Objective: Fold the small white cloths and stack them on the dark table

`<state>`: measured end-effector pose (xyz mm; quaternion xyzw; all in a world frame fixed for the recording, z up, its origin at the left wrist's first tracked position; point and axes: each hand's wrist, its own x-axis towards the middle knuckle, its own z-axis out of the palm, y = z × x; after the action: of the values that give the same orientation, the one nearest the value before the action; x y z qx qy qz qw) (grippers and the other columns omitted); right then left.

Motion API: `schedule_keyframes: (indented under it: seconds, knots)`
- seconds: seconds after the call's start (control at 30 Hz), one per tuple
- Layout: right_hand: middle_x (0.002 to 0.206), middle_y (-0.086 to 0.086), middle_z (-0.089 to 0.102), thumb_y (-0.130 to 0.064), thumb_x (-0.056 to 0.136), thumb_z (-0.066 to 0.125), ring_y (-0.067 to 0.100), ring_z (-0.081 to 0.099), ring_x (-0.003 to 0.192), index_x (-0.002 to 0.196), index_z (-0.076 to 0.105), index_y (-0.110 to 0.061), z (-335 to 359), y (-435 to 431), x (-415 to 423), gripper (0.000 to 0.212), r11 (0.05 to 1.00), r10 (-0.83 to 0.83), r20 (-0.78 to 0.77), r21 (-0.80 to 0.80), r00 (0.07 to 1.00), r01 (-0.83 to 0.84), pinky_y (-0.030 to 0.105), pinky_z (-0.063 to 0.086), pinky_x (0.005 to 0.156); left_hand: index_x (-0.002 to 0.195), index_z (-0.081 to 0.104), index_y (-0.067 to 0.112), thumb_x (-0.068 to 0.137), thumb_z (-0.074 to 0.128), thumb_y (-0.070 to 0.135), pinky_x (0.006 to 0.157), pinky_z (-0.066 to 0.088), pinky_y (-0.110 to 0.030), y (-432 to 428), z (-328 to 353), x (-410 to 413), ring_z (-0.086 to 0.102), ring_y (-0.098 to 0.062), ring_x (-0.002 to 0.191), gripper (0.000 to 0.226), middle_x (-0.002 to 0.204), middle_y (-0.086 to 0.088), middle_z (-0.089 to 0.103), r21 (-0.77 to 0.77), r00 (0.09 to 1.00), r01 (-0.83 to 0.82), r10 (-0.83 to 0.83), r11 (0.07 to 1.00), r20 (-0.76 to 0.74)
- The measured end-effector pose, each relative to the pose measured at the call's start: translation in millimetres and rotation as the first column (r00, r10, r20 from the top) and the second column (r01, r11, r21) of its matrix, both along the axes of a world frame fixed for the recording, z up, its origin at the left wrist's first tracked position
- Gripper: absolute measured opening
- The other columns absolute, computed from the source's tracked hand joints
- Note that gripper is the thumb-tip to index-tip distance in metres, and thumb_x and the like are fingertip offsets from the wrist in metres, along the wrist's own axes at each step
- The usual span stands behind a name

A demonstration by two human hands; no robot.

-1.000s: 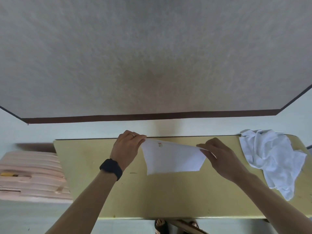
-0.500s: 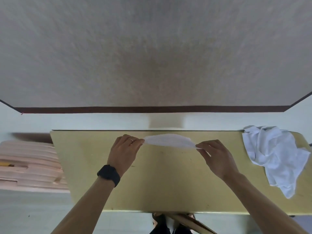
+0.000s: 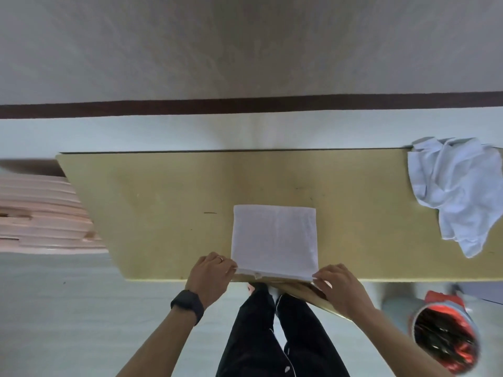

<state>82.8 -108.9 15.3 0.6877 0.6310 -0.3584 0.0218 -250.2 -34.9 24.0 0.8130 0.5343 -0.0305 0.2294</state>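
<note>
Head: folded cloth (image 3: pixel 274 239) flat at counter (image 3: pixel 163 213) near edge. Left grip (image 3: pixel 211 278) pinches near-left corner, right grip (image 3: pixel 341 288) pinches near-right corner. Crumpled pile (image 3: pixel 457 191) at far-right corner.

The folded cloth (image 3: pixel 274 238) lies at the table's (image 3: pixel 152 213) near edge (centre), cloth heap (image 3: pixel 460 191) far right, perhaps overhanging.

You see the folded white cloth (image 3: pixel 274 239) lying flat and square at the table's (image 3: pixel 152 213) near edge, and the crumpled white pile (image 3: pixel 457 191) heaped on its right end.
</note>
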Motion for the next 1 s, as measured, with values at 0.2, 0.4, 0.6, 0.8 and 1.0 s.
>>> schedule_keyframes:
  seconds: [0.2,0.4,0.6,0.8,1.0]
  knots:
    - [0.099,-0.015,0.065,-0.032,0.094,0.065,0.004,0.062,0.09,0.104,0.075,-0.027,-1.4,45.6,0.1,0.015,0.93,-0.366,-0.213,-0.044,0.906,0.365,0.021,0.048,0.083,0.098,0.07,0.031,0.093,0.065,0.031,0.065,0.04,-0.01,53.0,4.5,16.3,0.062,-0.002,0.082,0.007,0.087,0.018,0.067,-0.395,0.838,-0.417,0.514,0.819,0.18]
    - [0.091,-0.011,0.071,-0.03,0.093,0.066,0.003,0.064,0.087,0.102,0.071,-0.024,-19.7,109.4,-4.7,0.012,0.68,-0.704,-0.339,-0.064,0.625,0.731,0.012,0.043,0.069,0.097,0.073,0.031,0.087,0.074,0.034,0.065,0.043,-0.012,111.6,-22.2,27.3,0.066,0.003,0.08,0.01,0.085,0.016,0.073,-0.5,0.548,-0.615,0.787,0.61,0.285]
    - [0.086,-0.017,0.069,-0.026,0.095,0.063,-0.009,0.061,0.081,0.101,0.071,-0.026,-41.6,132.3,-11.1,0.01,0.593,-0.753,-0.344,0.014,0.561,0.805,-0.003,0.039,0.064,0.101,0.075,0.033,0.088,0.072,0.036,0.07,0.045,-0.015,125.6,-46.5,35.1,0.067,-0.002,0.086,0.014,0.087,0.014,0.074,-0.459,0.549,-0.653,0.794,0.602,0.261]
    - [0.082,-0.017,0.069,-0.026,0.094,0.063,-0.006,0.063,0.079,0.098,0.073,-0.025,-47.0,135.2,-11.2,0.011,0.59,-0.761,-0.291,0.062,0.58,0.805,0.0,0.039,0.065,0.104,0.074,0.034,0.089,0.069,0.037,0.072,0.045,-0.014,124.4,-54.9,39.6,0.067,-0.003,0.086,0.016,0.086,0.016,0.073,-0.436,0.567,-0.669,0.793,0.602,0.224]
    - [0.082,-0.014,0.071,-0.028,0.093,0.062,0.005,0.066,0.082,0.097,0.074,-0.023,-52.3,139.8,-13.2,0.014,0.588,-0.767,-0.251,0.097,0.591,0.803,0.022,0.047,0.077,0.103,0.071,0.035,0.09,0.065,0.039,0.067,0.041,-0.013,126.7,-57.6,42.3,0.063,-0.002,0.085,0.015,0.086,0.016,0.071,-0.373,0.617,-0.678,0.766,0.634,0.181]
